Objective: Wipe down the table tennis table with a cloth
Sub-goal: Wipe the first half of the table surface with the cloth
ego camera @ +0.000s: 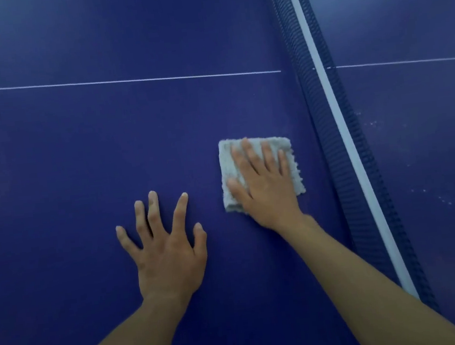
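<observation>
- Cloth [288, 149]: pale grey, fluffy, folded square, flat on surface, just left of net.
- Surface [79, 159]: dark blue w/ thin white centre line.

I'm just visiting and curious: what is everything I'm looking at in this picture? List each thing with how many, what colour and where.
table tennis table: one, dark blue, fills the whole view on both sides of the net
centre line: one thin line, white, runs left to right across the upper part of the table, continuing past the net
net: one, dark blue mesh with a white top band, runs from top centre down to the lower right
cloth: one, pale grey and fluffy, folded into a square, flat on the table just left of the net
pale specks: several, whitish, scattered on the table right of the net
left hand: one, bare, fingers spread, flat on the table left of the cloth
right hand: one, bare, pressed flat on top of the cloth
</observation>
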